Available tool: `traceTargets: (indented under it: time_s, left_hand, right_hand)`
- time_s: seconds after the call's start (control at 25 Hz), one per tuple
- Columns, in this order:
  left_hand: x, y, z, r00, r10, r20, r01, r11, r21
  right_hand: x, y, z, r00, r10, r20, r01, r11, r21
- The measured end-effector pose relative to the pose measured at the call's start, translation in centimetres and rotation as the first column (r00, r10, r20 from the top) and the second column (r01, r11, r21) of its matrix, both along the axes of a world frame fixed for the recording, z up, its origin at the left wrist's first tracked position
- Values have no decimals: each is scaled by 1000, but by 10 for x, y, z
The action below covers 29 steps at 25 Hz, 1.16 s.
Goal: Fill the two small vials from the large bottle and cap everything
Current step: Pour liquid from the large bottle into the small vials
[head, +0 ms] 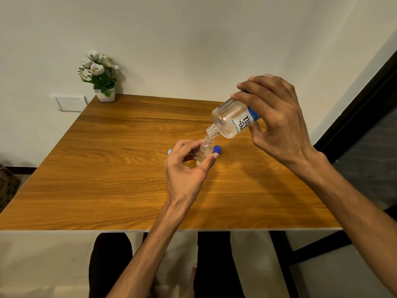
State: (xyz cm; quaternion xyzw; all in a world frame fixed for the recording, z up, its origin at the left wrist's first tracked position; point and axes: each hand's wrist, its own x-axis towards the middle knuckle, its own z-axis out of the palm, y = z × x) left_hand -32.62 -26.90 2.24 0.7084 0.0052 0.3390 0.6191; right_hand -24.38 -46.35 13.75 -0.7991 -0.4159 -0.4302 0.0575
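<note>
My right hand (pixel 277 119) grips the large clear bottle (pixel 231 120), which has a white and blue label. The bottle is uncapped and tilted neck-down to the left. Its mouth touches the mouth of a small clear vial (pixel 204 152) that stands upright on the wooden table (pixel 107 168). My left hand (pixel 187 168) holds this vial between thumb and fingers. A dark blue cap (pixel 217 149) lies on the table just right of the vial. A light blue piece (pixel 170 151) peeks out behind my left fingers. A second vial is not visible.
A white pot of artificial white flowers (pixel 101 76) stands at the table's far left corner against the wall. A wall switch plate (pixel 69 102) sits left of the table. My legs show below the near table edge.
</note>
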Motion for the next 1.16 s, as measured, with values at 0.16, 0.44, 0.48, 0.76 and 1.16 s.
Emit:
traceTargets:
  time_s: [0.16,0.44,0.48,0.76,1.16]
  left_hand:
    - [0,0,-1,1000,0,5,0,1000,-4]
    - [-1,0,0,1000,3,0,-3,1000,-13]
    - [-1,0,0,1000,2,-1,-2,1000,-14]
    - [-1,1,1,1000,4,-1,-4,1000,6]
    - [0,3,0,1000,1,6,-1,1000,6]
  right_hand:
    - [0,1,0,1000,-1,3,1,1000,-4]
    - [0,2,2,1000,4,19,-4,1000,-4]
    - [0,2,2,1000,2,18,-2,1000,-6]
    - [0,5,5,999,11,31,-11,1000,-16]
    - [0,5,5,999,5,38,-5,1000,-16]
